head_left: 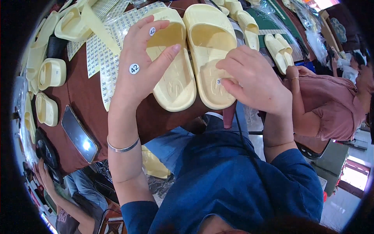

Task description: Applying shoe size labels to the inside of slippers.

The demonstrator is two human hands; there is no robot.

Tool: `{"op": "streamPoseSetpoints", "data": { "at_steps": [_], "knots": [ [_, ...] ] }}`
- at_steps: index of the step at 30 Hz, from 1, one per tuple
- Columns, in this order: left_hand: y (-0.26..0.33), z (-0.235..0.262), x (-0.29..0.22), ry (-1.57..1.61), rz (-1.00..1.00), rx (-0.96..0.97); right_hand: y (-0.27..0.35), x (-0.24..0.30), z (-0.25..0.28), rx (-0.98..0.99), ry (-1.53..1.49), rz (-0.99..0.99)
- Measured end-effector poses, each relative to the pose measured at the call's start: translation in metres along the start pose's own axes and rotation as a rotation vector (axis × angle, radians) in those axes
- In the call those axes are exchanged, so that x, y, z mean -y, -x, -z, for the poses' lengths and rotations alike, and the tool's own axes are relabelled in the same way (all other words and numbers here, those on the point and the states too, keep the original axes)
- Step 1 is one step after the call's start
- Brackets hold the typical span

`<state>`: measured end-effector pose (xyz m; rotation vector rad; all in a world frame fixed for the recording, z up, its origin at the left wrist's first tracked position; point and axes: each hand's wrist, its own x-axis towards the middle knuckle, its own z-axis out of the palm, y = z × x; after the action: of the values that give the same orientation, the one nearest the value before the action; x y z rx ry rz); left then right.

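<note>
So the right slide (208,74), pale yellow, sits on the brown tabletop (78,93) with its heel end toward the person, and the matching left slide (175,84) is just beside it. The left hand (134,56) is off to the left of the right slide, over the other one, back facing up, thumb poking out well away from the bent fingers. There's a round white sticker (134,69) on the back of it and a second sticker (152,31) on a finger. Looks loosely open to me, but the undersides of those fingers are hidden, so can't tell if they touch the strap. The right hand (255,78) hangs over the right slide's heel half, fingers half curled. A tiny white label (218,81) shows by its thumb tip, and honestly I can't tell if it's held or stuck to the footbed. That hand also blocks part of the slide's edge. Left of the right slide lie label sheets (105,74), partly covered by the left hand, and a phone (80,134) is farther out, lower left.
</note>
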<state>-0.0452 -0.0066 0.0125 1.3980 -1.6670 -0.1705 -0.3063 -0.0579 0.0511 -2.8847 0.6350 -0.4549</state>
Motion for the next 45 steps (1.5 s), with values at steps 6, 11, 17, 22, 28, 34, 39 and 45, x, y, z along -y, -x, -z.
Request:
{"op": "streamPoseSetpoints", "data": {
  "at_steps": [6,11,17,22,28,34,39,45],
  "knots": [
    [-0.004,0.001,0.010,-0.031,0.001,-0.055,-0.016,-0.029,0.006,-0.310,0.199,0.041],
    [-0.002,0.004,0.023,-0.102,0.055,-0.159,-0.036,-0.035,-0.010,-0.285,0.239,-0.165],
    [-0.002,0.002,0.040,0.223,0.389,-0.221,-0.050,-0.042,-0.008,-0.155,0.321,-0.252],
    [-0.009,0.008,0.038,0.364,0.518,-0.185,-0.062,-0.037,0.014,-0.320,0.376,-0.107],
    [-0.006,0.013,0.029,0.215,0.389,-0.108,-0.081,-0.023,0.030,-0.309,0.574,-0.061],
    [-0.003,0.006,0.035,0.084,0.344,-0.075,-0.071,-0.028,0.023,-0.214,0.615,-0.134],
    [-0.004,0.004,0.035,0.118,0.332,-0.070,-0.078,-0.023,0.001,-0.201,0.594,0.079],
    [0.002,0.009,0.039,0.107,0.346,-0.113,-0.102,-0.017,-0.001,-0.046,0.632,0.391]
  ]
}}
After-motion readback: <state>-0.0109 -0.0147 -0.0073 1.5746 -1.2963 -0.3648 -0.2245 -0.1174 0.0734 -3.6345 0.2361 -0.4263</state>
